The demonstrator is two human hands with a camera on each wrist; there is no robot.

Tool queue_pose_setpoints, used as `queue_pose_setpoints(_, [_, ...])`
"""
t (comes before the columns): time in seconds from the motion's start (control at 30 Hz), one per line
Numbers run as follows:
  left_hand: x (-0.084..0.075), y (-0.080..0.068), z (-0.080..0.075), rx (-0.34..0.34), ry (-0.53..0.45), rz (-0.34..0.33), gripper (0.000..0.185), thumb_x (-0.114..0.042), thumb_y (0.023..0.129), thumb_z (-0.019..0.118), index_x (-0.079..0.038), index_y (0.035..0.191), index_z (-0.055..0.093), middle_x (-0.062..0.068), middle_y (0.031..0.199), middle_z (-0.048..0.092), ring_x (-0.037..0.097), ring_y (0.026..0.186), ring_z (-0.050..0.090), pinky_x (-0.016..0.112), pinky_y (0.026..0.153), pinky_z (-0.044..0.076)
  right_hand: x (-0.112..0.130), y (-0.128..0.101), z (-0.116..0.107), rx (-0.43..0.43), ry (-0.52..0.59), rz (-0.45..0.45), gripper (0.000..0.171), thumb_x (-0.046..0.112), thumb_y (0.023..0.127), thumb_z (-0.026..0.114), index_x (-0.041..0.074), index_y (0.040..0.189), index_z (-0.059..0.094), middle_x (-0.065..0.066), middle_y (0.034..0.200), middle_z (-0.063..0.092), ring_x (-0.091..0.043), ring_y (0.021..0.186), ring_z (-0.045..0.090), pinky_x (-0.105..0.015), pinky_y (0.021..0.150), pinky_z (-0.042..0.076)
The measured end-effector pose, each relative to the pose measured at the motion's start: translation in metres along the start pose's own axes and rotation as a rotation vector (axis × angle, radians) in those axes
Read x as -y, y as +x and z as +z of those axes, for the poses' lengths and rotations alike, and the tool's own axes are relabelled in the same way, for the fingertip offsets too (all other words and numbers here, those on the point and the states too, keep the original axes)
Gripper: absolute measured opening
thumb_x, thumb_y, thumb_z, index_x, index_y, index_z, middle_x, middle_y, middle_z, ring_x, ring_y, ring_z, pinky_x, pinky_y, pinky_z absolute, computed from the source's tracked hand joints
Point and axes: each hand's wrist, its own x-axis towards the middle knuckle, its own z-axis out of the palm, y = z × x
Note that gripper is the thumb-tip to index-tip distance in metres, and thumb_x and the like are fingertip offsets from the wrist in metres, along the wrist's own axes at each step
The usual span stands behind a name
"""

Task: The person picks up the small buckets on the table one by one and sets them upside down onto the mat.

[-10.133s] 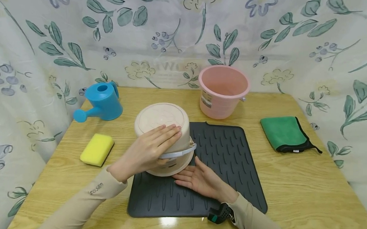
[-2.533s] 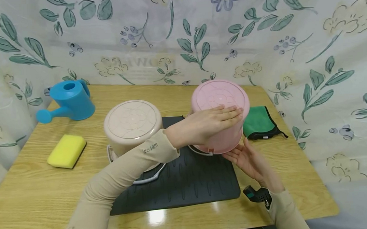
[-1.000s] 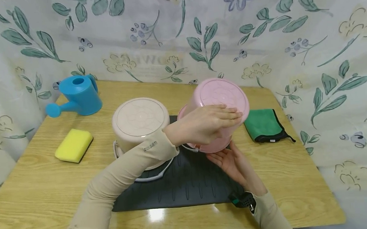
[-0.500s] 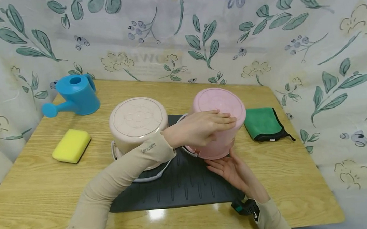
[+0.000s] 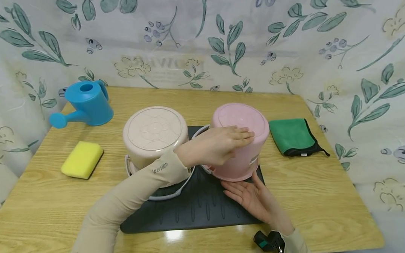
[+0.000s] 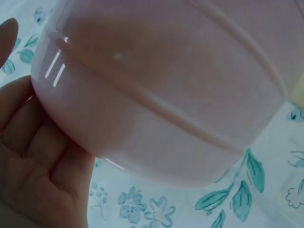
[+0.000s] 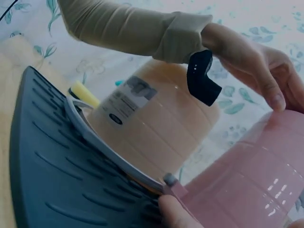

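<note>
A pink bucket (image 5: 241, 115) is upside down over the right side of a black drying mat (image 5: 193, 215), tilted slightly. My left hand (image 5: 217, 144) lies across its upturned base, fingers straight; the left wrist view shows those fingers along the edge of the bucket's base. Palm up, my right hand (image 5: 253, 199) reaches under the near rim with extended fingers, its thumb beside the wall. Whether the far rim touches the mat is hidden. An inverted beige bucket (image 5: 155, 128) stands on the mat's left part, its grey handle (image 7: 111, 152) lowered around the rim.
On the wooden table (image 5: 328, 200), a yellow sponge (image 5: 81, 160) and a blue watering can (image 5: 89, 103) are at left. A folded green cloth (image 5: 292, 135) with black edging lies right of the pink bucket. A floral curtain (image 5: 171, 37) stands behind.
Ten seconds ago my hands had the beige bucket and the pink one stood upright behind. Now the beige stands left on the mat. Over the last second the pink bucket has come lower and less tilted.
</note>
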Motion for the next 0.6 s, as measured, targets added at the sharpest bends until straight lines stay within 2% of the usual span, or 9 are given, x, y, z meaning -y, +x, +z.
queue_pose_setpoints(0.17, [-0.001, -0.006, 0.008, -0.032, -0.012, 0.026, 0.055, -0.006, 0.087, 0.055, -0.006, 0.139, 0.038, 0.006, 0.143, 0.037, 0.019, 0.135, 0.027, 0.028, 0.112, 0.017, -0.007, -0.002, -0.001, -0.020, -0.030, -0.017, 0.075, 0.052, 0.095, 0.006, -0.001, 0.140, -0.023, -0.020, 0.149, -0.010, -0.028, 0.138, 0.005, -0.037, 0.113, 0.008])
queue_pose_setpoints(0.23, [-0.001, -0.006, 0.011, -0.047, -0.016, 0.038, 0.057, -0.005, 0.085, 0.057, -0.006, 0.139, 0.039, 0.006, 0.143, 0.038, 0.018, 0.135, 0.027, 0.028, 0.112, 0.017, -0.010, -0.003, -0.001, -0.021, -0.027, -0.028, 0.075, 0.052, 0.095, 0.006, -0.001, 0.140, -0.022, -0.020, 0.148, -0.017, -0.028, 0.138, 0.003, -0.037, 0.114, 0.008])
queue_pose_setpoints(0.33, [-0.001, -0.006, 0.014, -0.047, -0.022, 0.063, 0.057, -0.004, 0.084, 0.057, -0.006, 0.138, 0.040, 0.006, 0.143, 0.038, 0.018, 0.135, 0.028, 0.027, 0.112, 0.017, -0.015, -0.005, -0.001, 0.003, 0.000, -0.037, 0.076, 0.053, 0.094, 0.005, -0.001, 0.139, -0.023, -0.019, 0.149, -0.014, -0.028, 0.139, 0.003, -0.037, 0.114, 0.007])
queue_pose_setpoints(0.5, [0.000, -0.012, 0.020, -0.049, -0.049, 0.092, 0.058, -0.004, 0.083, 0.058, -0.006, 0.138, 0.040, 0.005, 0.143, 0.039, 0.019, 0.135, 0.029, 0.030, 0.112, 0.018, -0.022, -0.013, -0.002, 0.114, 0.063, -0.083, 0.077, 0.056, 0.092, 0.001, 0.000, 0.138, -0.025, -0.018, 0.150, -0.005, -0.027, 0.139, -0.001, -0.036, 0.114, 0.002])
queue_pose_setpoints(0.6, [0.001, -0.015, 0.024, -0.072, -0.046, 0.088, 0.060, -0.005, 0.082, 0.059, -0.007, 0.139, 0.039, 0.005, 0.143, 0.038, 0.019, 0.135, 0.028, 0.031, 0.112, 0.018, -0.024, -0.015, -0.006, 0.143, 0.097, -0.107, 0.076, 0.057, 0.092, 0.001, 0.001, 0.138, -0.024, -0.018, 0.150, -0.005, -0.026, 0.139, -0.004, -0.035, 0.114, 0.000])
